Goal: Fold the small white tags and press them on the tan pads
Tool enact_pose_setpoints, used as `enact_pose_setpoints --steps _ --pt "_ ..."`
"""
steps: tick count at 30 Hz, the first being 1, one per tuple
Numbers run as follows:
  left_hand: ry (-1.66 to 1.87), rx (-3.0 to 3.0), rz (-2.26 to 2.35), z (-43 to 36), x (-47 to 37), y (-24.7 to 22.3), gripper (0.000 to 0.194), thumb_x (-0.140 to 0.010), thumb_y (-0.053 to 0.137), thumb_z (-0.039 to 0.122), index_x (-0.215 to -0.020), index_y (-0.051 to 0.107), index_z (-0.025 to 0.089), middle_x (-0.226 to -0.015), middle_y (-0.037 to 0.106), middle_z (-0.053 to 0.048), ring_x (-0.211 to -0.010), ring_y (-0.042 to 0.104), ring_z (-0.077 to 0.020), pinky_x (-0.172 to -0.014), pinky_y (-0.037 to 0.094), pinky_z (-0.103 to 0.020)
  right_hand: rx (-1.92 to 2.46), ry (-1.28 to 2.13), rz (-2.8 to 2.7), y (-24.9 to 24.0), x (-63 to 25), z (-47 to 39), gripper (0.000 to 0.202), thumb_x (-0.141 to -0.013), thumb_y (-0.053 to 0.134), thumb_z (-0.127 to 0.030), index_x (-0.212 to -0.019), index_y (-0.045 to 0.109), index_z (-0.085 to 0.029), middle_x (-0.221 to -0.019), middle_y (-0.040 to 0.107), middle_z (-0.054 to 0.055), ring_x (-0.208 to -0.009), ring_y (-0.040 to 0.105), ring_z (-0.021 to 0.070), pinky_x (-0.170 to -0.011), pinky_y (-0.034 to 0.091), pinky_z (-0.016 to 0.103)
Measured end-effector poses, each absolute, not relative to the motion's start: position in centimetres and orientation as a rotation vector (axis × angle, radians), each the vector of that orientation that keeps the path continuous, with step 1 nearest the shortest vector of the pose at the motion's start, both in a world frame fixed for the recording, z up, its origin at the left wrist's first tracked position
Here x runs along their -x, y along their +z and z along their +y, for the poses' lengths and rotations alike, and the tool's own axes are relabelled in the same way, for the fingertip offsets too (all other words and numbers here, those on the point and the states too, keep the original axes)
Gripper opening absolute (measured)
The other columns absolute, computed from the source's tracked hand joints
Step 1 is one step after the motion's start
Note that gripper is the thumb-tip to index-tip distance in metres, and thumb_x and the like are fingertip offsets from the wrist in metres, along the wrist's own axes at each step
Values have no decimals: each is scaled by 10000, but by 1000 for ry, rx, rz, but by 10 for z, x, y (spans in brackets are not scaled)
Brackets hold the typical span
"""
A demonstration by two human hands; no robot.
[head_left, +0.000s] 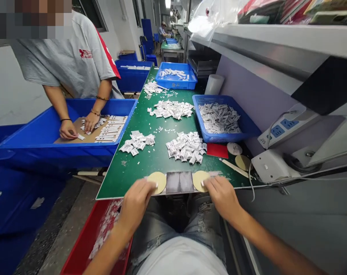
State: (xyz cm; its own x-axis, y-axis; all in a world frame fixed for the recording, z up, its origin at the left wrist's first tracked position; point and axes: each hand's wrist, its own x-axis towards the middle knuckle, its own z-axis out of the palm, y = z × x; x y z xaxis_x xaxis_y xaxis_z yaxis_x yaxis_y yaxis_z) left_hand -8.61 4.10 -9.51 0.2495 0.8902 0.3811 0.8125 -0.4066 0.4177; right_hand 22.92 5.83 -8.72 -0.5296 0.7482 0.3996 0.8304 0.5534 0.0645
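At the front edge of the green table, my left hand (137,196) is closed in a pinch over a round yellowish sanding disc (159,179). A small white plastic piece (156,185) shows at its fingertips, mostly hidden. My right hand (222,194) pinches another small white piece (202,183) against a second sanding disc (198,178). Between the discs lie two dark grey, worn rectangular pads (179,182). Just beyond them is a pile of white plastic parts (186,148), with a smaller pile (137,143) to its left.
A blue basket (203,134) of white parts stands right, near a red card (217,150), a knife-like tool (233,168) and a power strip (288,128). Farther back are more piles and a blue tray (176,84). At left, a co-worker handles parts in a blue bin (61,147).
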Motion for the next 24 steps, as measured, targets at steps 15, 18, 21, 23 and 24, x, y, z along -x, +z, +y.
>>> enact_pose_setpoints --steps 15,18,21,23,24 --pt "822 -2355 1687 49 86 -89 157 -937 529 226 -874 669 192 -837 683 -71 -813 602 -212 -734 445 -312 1354 -358 -2470 -83 -223 61 216 -955 497 -119 -816 652 -176 -777 645 75 -749 483 214 -666 288 356" --pt "859 -2327 1638 57 83 -88 182 -952 493 202 -925 672 196 -884 689 -73 -860 602 -204 -769 452 -308 1297 -311 -2472 -82 -222 64 175 -948 505 -108 -934 669 -168 -872 672 87 -812 504 222 -711 314 357" --pt "873 -2292 1654 59 81 -85 182 -939 509 204 -900 687 195 -864 688 -78 -864 596 -218 -779 450 -328 1359 -326 -2452 -82 -221 66 181 -936 524 -107 -852 671 -172 -797 663 76 -759 498 215 -677 312 350" --pt "869 -2220 1647 48 83 -83 172 -929 531 225 -879 693 197 -855 685 -77 -862 591 -226 -781 447 -339 1373 -261 -2436 -83 -224 58 196 -939 513 -110 -852 678 -171 -813 666 84 -758 508 212 -678 335 345" --pt "870 -2146 1605 40 86 -82 165 -926 543 241 -868 693 203 -845 681 -70 -844 591 -218 -769 450 -332 1340 -187 -2405 -84 -226 50 201 -942 503 -112 -886 685 -175 -838 670 86 -770 518 211 -692 356 343"
